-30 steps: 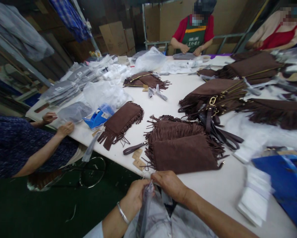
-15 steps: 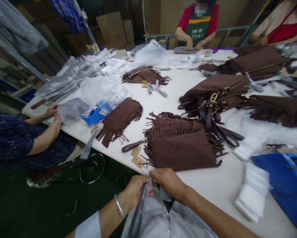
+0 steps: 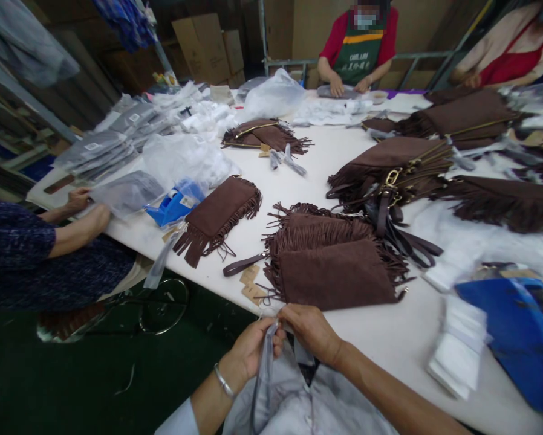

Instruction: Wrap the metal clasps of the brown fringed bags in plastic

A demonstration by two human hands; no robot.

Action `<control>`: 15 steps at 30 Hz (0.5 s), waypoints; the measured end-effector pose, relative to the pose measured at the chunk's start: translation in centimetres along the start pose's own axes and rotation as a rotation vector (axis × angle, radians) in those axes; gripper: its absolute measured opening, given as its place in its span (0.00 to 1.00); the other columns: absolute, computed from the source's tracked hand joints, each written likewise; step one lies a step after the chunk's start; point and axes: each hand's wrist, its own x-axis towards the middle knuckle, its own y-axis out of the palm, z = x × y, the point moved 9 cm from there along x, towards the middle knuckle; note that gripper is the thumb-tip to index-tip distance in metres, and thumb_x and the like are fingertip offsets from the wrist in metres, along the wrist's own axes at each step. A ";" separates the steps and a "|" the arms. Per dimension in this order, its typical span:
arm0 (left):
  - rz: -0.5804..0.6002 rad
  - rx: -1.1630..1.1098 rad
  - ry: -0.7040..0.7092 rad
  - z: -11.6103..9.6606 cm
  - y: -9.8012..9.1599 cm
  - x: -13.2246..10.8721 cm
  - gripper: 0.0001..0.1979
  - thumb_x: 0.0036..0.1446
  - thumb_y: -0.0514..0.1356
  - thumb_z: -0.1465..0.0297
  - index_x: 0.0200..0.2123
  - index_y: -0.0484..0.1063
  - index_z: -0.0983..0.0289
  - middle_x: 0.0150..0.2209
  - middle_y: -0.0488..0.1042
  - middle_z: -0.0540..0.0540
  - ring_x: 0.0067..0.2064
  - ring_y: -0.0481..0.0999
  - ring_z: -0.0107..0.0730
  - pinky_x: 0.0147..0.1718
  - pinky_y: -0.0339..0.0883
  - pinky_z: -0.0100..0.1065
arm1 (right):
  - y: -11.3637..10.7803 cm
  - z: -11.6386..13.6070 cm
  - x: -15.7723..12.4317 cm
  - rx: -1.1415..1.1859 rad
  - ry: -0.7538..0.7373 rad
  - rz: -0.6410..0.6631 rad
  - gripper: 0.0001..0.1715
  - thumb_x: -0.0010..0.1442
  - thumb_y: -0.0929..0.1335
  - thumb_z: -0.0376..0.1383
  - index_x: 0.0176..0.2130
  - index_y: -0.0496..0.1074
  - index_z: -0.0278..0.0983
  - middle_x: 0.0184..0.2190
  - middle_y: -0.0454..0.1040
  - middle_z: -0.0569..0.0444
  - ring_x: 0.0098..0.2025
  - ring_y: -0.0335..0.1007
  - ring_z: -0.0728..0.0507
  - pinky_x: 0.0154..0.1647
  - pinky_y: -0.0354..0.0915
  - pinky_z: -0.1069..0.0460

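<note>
L hand (image 3: 253, 345), btm ctr of frame, is curled tight round a wrapped strap (image 3: 262, 380), dark under clear plastic, which hangs down toward the btm edge; R hand (image 3: 311, 329), just beside it, pinches the strap's top end, fingers bunched, tho the exact bit gripped is too small to tell. Silver bracelet (image 3: 224, 380) on L wrist. Right above the hands, ctr of frame, a brown fringed bag (image 3: 337, 275) lies flat on the white table (image 3: 375, 338), w/ a wrist loop (image 3: 243, 264) & paper tags (image 3: 252, 291) at its L end. Smaller brown bag (image 3: 226, 205) L of ctr, next to a blue plastic thing (image 3: 174, 204). More brown bags (image 3: 403, 160) heaped upper R, gold zips & clasps showing. Lower R: folded white stack (image 3: 457, 344) & a big blue sheet (image 3: 511, 332). Far L edge, a co-worker in a dark speckled top (image 3: 13, 241) has both hands at a clear bag w/ grey inside (image 3: 129, 193); top R of ctr, another in a green apron (image 3: 360, 57) works over a grey packet (image 3: 337, 92); cardboard boxes (image 3: 202, 48) at upper L
</note>
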 end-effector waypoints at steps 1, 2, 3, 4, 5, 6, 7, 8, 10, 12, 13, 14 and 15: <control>0.013 -0.029 -0.005 0.2 0.1 0.1 0.09 0.57 0.57 0.72 0.25 0.67 0.69 0.20 0.66 0.51 0.17 0.64 0.19 0.17 0.60 0.22 | 0.0 0.0 0.0 -0.009 0.008 0.000 0.05 0.61 0.64 0.29 0.39 0.67 0.37 0.34 0.73 0.56 0.37 0.68 0.48 0.37 0.58 0.56; 0.024 -0.062 -0.004 0.3 0.2 0.2 0.10 0.58 0.56 0.70 0.26 0.67 0.68 0.20 0.66 0.50 0.17 0.63 0.19 0.17 0.60 0.21 | 0.1 0.0 0.1 -0.021 0.015 0.000 0.05 0.61 0.64 0.29 0.39 0.68 0.37 0.33 0.73 0.56 0.36 0.68 0.48 0.37 0.58 0.56; 0.029 -0.098 0.005 0.3 0.3 0.3 0.10 0.59 0.55 0.69 0.27 0.67 0.68 0.20 0.66 0.50 0.17 0.64 0.18 0.17 0.60 0.21 | 0.2 0.0 0.2 -0.031 0.021 -0.001 0.05 0.61 0.64 0.29 0.38 0.68 0.37 0.33 0.73 0.56 0.36 0.68 0.47 0.37 0.58 0.55; 0.028 -0.128 0.018 0.3 0.3 0.4 0.10 0.60 0.54 0.69 0.28 0.67 0.68 0.21 0.66 0.50 0.17 0.64 0.18 0.18 0.60 0.21 | 0.2 0.1 0.2 -0.038 0.026 -0.002 0.05 0.61 0.64 0.30 0.38 0.68 0.37 0.33 0.73 0.56 0.36 0.68 0.47 0.36 0.58 0.55; 0.021 -0.149 0.031 0.3 0.2 0.5 0.10 0.60 0.54 0.68 0.29 0.67 0.68 0.21 0.66 0.50 0.17 0.64 0.18 0.18 0.61 0.21 | 0.2 0.1 0.3 -0.041 0.031 -0.004 0.05 0.60 0.64 0.29 0.39 0.68 0.37 0.33 0.73 0.56 0.36 0.68 0.47 0.36 0.58 0.55; 0.013 -0.159 0.044 0.3 0.1 0.5 0.11 0.61 0.54 0.68 0.29 0.67 0.69 0.21 0.67 0.50 0.17 0.64 0.18 0.18 0.61 0.21 | 0.2 0.1 0.3 -0.040 0.038 -0.008 0.06 0.60 0.64 0.29 0.39 0.68 0.37 0.33 0.73 0.55 0.36 0.68 0.47 0.36 0.59 0.55; 0.005 -0.151 0.059 0.3 0.1 0.5 0.11 0.60 0.55 0.68 0.29 0.67 0.69 0.21 0.67 0.50 0.17 0.64 0.18 0.18 0.61 0.21 | 0.2 0.1 0.3 -0.034 0.048 -0.011 0.07 0.60 0.63 0.29 0.40 0.68 0.37 0.33 0.73 0.55 0.36 0.68 0.47 0.37 0.59 0.55; 0.000 -0.132 0.082 0.2 0.0 0.5 0.11 0.60 0.55 0.68 0.29 0.68 0.69 0.21 0.67 0.50 0.17 0.64 0.18 0.18 0.61 0.21 | 0.1 0.1 0.3 -0.023 0.060 -0.016 0.08 0.60 0.63 0.29 0.40 0.68 0.37 0.34 0.73 0.54 0.36 0.68 0.47 0.37 0.59 0.55; -0.006 -0.058 0.167 -0.4 -0.1 0.4 0.09 0.59 0.56 0.69 0.29 0.68 0.69 0.20 0.67 0.50 0.18 0.63 0.19 0.17 0.60 0.22 | -0.1 0.0 0.1 0.020 0.080 -0.024 0.08 0.61 0.62 0.29 0.41 0.67 0.37 0.34 0.74 0.54 0.37 0.69 0.47 0.38 0.60 0.55; -0.018 0.056 0.291 -1.4 -0.2 0.0 0.08 0.57 0.59 0.69 0.29 0.70 0.69 0.20 0.67 0.50 0.18 0.64 0.20 0.18 0.61 0.23 | -0.3 0.1 -0.1 0.086 0.082 -0.030 0.09 0.63 0.61 0.29 0.43 0.67 0.37 0.35 0.74 0.53 0.38 0.70 0.47 0.40 0.62 0.55; -0.026 0.112 0.345 -1.8 -0.3 -0.2 0.08 0.55 0.61 0.69 0.30 0.70 0.69 0.20 0.68 0.50 0.18 0.64 0.21 0.18 0.61 0.24 | -0.4 0.1 -0.1 0.115 0.077 -0.033 0.10 0.64 0.60 0.30 0.43 0.67 0.38 0.35 0.75 0.53 0.39 0.71 0.47 0.41 0.62 0.54; -0.034 0.157 0.383 -2.1 -0.4 -0.4 0.08 0.54 0.62 0.68 0.29 0.71 0.69 0.20 0.68 0.50 0.18 0.65 0.22 0.18 0.62 0.25 | -0.5 0.2 -0.2 0.138 0.071 -0.036 0.11 0.64 0.60 0.29 0.44 0.67 0.38 0.36 0.75 0.53 0.40 0.71 0.47 0.42 0.62 0.54; -0.035 0.187 0.399 -2.3 -0.5 -0.5 0.09 0.54 0.62 0.68 0.29 0.71 0.69 0.21 0.69 0.51 0.19 0.66 0.23 0.19 0.63 0.26 | -0.6 0.2 -0.3 0.152 0.065 -0.040 0.12 0.64 0.60 0.29 0.45 0.67 0.38 0.37 0.75 0.52 0.41 0.71 0.46 0.43 0.63 0.54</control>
